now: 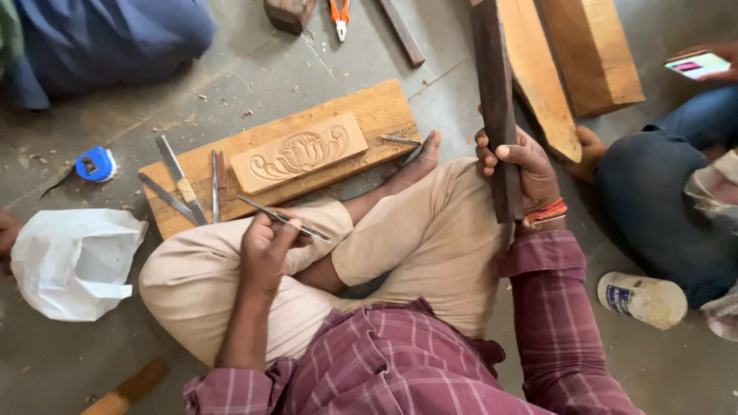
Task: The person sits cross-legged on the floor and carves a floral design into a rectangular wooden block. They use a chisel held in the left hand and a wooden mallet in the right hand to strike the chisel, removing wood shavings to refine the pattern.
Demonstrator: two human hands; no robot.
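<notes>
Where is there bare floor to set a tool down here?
Bare grey floor lies between the blue tape measure and the long wooden board, and right of the white cylindrical tub. The board's left end is crowded with metal chisels beside the carved wooden panel.

One pale carved wooden panel (299, 153); one flat wooden base board (382, 107); four loose steel chisels (180, 180); two light planks (590, 50) far right; one white plastic bag (73, 261).

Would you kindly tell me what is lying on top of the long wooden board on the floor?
On the wooden board lie a carved floral block and several chisels. The board's surface beneath the block is hidden.
</notes>
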